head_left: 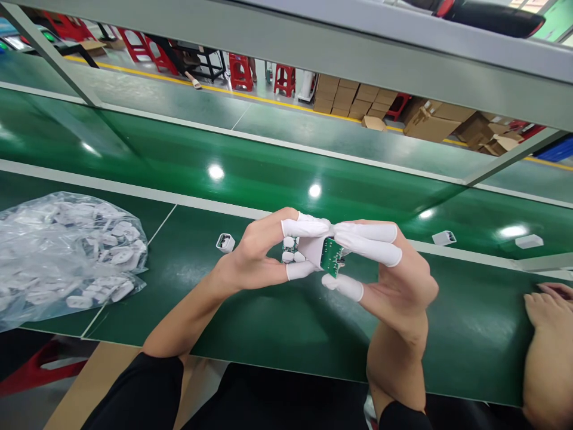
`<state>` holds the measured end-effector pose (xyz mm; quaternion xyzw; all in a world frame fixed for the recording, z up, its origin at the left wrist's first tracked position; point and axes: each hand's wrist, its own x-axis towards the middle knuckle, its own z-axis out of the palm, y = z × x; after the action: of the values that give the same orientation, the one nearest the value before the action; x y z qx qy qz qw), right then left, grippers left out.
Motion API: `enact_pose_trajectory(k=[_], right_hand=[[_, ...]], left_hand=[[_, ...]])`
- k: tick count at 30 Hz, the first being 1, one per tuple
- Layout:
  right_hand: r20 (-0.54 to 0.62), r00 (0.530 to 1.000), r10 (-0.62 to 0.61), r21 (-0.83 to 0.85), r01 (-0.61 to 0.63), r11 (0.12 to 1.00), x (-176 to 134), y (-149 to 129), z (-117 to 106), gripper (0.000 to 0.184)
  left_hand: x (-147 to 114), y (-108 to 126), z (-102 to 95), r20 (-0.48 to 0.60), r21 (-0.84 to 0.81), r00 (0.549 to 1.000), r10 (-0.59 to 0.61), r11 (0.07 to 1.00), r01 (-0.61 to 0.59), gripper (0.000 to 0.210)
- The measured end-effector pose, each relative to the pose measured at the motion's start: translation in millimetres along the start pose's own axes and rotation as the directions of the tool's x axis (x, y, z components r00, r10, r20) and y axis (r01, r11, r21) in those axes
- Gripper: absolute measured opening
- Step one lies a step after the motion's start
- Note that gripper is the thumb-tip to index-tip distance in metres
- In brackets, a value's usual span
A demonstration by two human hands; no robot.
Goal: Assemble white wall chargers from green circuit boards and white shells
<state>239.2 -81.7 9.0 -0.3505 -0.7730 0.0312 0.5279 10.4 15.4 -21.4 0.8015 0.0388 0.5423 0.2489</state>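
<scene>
In the middle of the head view, my left hand (pixel 259 251) pinches a white plastic housing (pixel 311 249) between its thumb and fingers. My right hand (pixel 394 272) grips a small green circuit board (pixel 332 257) at the housing's right end. The board is tilted and meets the housing's edge; how far it reaches inside is hidden. White finger cots cover the thumbs and several fingertips of both hands. Between my left thumb and fingers, a cluster of white, rounded components on green (pixel 290 249) shows beside the housing; whether it is held or lies behind, I cannot tell.
A clear plastic bag of white parts (pixel 76 257) lies at left on the green bench (pixel 268 328). White housings stand near the belt, one at left (pixel 225 242) and two at right (pixel 443 238). Another person's hand (pixel 544 310) rests at the right edge. A metal frame (pixel 286 51) crosses above.
</scene>
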Motion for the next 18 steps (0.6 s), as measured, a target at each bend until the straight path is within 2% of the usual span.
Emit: enact_pose_trajectory(k=[5, 8, 11, 13, 15, 18], right_hand=[[-0.036, 0.998, -0.044, -0.086, 0.041, 0.995, 3, 3, 3, 0.088], [-0.047, 0.995, -0.088, -0.096, 0.083, 0.992, 2, 4, 3, 0.086], [-0.009, 0.996, -0.094, -0.101, 0.092, 0.991, 2, 4, 4, 0.081], [0.041, 0.995, -0.090, -0.080, 0.093, 0.992, 2, 3, 4, 0.086], [0.105, 0.993, -0.063, -0.042, 0.068, 0.997, 2, 4, 5, 0.094], [0.167, 0.985, 0.051, 0.019, -0.055, 0.998, 1, 12, 11, 0.091]], left_hand=[[1, 1, 3.8, -0.006, -0.043, 0.998, -0.065, 0.997, 0.065, 0.080], [1, 1, 7.5, -0.018, -0.090, 0.996, -0.091, 0.992, 0.089, 0.082], [0, 4, 12.8, -0.045, -0.180, 0.989, -0.140, 0.975, 0.129, 0.075], [-2, 6, 15.7, -0.082, -0.267, 0.969, -0.234, 0.942, 0.205, 0.064], [-2, 8, 16.9, -0.104, -0.370, 0.909, -0.403, 0.865, 0.341, 0.054], [-1, 9, 16.4, -0.025, -0.527, 0.739, -0.674, 0.637, 0.563, 0.037]])
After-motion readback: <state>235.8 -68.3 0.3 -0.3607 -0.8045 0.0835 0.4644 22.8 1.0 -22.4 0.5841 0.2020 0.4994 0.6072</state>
